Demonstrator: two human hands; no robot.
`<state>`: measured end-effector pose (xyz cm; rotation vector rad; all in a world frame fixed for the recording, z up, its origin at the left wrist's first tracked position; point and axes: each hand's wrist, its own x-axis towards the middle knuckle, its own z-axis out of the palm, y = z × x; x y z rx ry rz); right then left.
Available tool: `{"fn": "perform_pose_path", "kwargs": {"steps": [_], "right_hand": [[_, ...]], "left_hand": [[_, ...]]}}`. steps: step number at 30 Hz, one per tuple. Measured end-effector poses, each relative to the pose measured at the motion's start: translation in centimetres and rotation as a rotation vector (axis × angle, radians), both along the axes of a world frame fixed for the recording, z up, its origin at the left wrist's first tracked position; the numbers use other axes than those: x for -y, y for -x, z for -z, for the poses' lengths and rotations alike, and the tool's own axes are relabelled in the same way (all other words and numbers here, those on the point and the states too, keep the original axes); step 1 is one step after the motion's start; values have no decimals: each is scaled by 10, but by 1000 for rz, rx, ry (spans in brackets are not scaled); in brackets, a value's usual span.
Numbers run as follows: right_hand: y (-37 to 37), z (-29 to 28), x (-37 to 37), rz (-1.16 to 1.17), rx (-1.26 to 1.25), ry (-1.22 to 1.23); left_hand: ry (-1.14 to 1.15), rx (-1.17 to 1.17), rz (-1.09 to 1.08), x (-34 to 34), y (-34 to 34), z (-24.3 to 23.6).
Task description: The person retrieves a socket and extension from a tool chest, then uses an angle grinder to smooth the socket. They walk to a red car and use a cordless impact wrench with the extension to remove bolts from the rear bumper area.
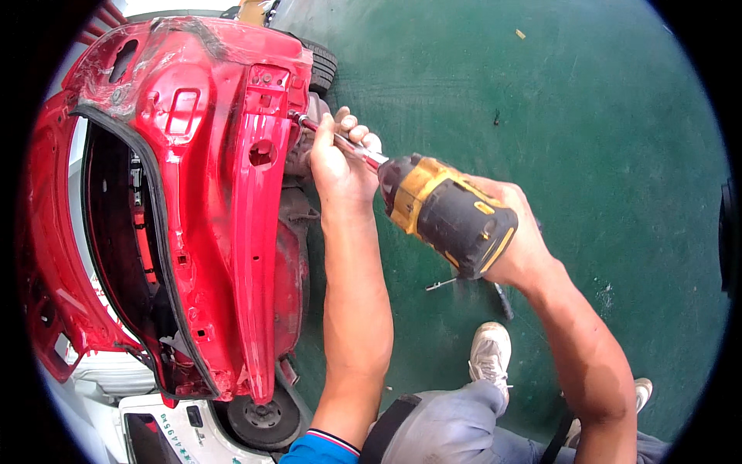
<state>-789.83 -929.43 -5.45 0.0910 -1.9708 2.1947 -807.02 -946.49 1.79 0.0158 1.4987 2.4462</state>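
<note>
My right hand (pixel 522 232) grips a yellow-and-black cordless power drill (pixel 444 209) from its right side; its handle is mostly hidden behind the body. A long metal socket extension (pixel 362 152) runs from the drill's nose up and left to the rear of a red car body (pixel 189 174). My left hand (pixel 340 166) is closed loosely around this extension, near its far end. The tip meets the car beside the end of a red bumper beam (pixel 257 224). Whatever fastener sits there is too small to make out.
A tyre (pixel 321 66) shows past the car's far corner. A wheel (pixel 264 421) and a white vehicle panel (pixel 178 437) lie at the lower left. On the green floor (pixel 587 155) are a thin metal rod (pixel 441 284) and a dark-handled tool (pixel 504 301) near my shoe (pixel 490 352).
</note>
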Motion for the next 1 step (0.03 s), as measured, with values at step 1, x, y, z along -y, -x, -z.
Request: {"fn": "perform_pose_path", "kwargs": {"steps": [1], "right_hand": [[1,0,0,13,-50,6]], "left_hand": [[-12,0,20,3,4,1]]}}
